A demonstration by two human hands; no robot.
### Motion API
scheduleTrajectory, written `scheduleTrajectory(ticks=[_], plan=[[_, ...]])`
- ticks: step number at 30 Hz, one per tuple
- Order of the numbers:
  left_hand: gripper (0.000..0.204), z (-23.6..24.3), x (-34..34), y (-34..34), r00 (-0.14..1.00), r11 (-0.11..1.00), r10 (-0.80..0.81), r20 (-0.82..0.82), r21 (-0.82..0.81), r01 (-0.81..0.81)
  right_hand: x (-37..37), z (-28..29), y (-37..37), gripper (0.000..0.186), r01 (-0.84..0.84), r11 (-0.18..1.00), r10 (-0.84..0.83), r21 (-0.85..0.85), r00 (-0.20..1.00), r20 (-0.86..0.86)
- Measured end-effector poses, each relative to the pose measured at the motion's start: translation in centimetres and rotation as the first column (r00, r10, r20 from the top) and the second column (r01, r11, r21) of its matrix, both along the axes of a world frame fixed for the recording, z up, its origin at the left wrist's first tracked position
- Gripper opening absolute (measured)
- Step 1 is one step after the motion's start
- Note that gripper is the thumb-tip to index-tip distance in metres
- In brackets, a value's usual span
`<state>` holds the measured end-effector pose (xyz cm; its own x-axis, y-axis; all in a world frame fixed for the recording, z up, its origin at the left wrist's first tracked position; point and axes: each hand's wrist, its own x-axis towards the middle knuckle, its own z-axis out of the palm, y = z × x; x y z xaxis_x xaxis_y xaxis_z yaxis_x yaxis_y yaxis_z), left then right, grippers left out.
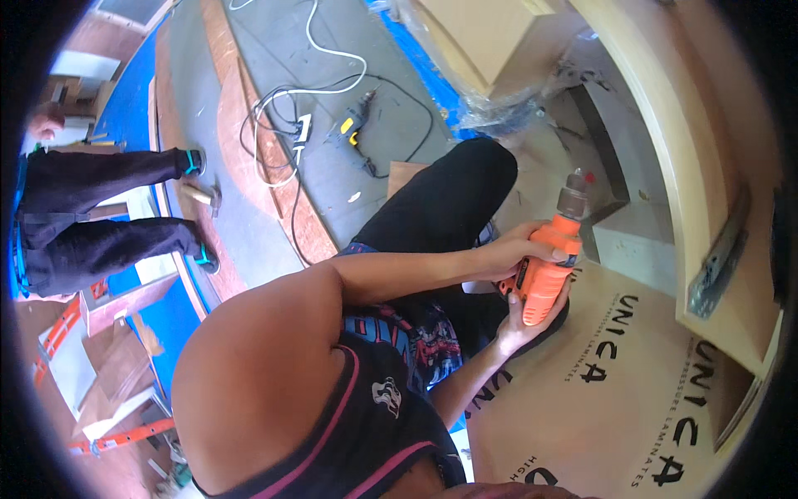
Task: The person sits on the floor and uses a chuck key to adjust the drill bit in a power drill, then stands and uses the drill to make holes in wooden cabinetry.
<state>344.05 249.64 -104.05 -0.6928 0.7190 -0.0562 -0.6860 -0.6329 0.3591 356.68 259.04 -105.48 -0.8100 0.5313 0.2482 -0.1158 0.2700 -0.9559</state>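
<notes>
An orange cordless drill (544, 287) is between my two hands, its grey chuck (573, 195) pointing away toward the pale wooden cabinetry. My left hand (525, 249) is closed over the upper side of the drill body, just behind the chuck. My right hand (519, 328) grips the rear end from below, the thumb on the near side and fingertips showing past the far side. A small red spot shows by the chuck's tip; whether a bit is fitted I cannot make out. The drill's handle is mostly hidden by my hands.
A printed brown sheet (598, 391) lies at right, beneath a curved wooden edge (706, 166). Plastic wraps a wooden cabinet (490, 41). On the grey floor are a yellow-black corded drill (349, 129), a white power strip (304, 127) and cables. Another person's legs (108, 179) stand left, near a hammer (202, 197).
</notes>
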Motion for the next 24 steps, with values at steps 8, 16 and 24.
scheduleTrajectory(ticks=[8, 16, 24], plan=[[0.084, -0.1, -8.1, -5.7, 0.901, 0.756, -0.289, -0.323, -0.654, 0.008, -6.9, -3.3, 2.1, 0.075, -0.129, 0.892, 0.134, -0.433, 0.991, -0.018], [0.057, -11.4, -20.6, -25.4, 0.912, 0.498, 0.142, -0.386, -0.768, -0.403, -14.1, -15.3, 6.4, 0.049, 0.251, 0.666, 0.091, -0.702, 0.907, 0.410], [0.101, -36.6, -23.2, -41.1, 0.947, -0.571, -0.319, -0.032, -0.791, -0.219, -14.5, -23.3, 5.2, 0.040, 0.303, 0.467, 0.310, -0.831, 0.823, 0.475]])
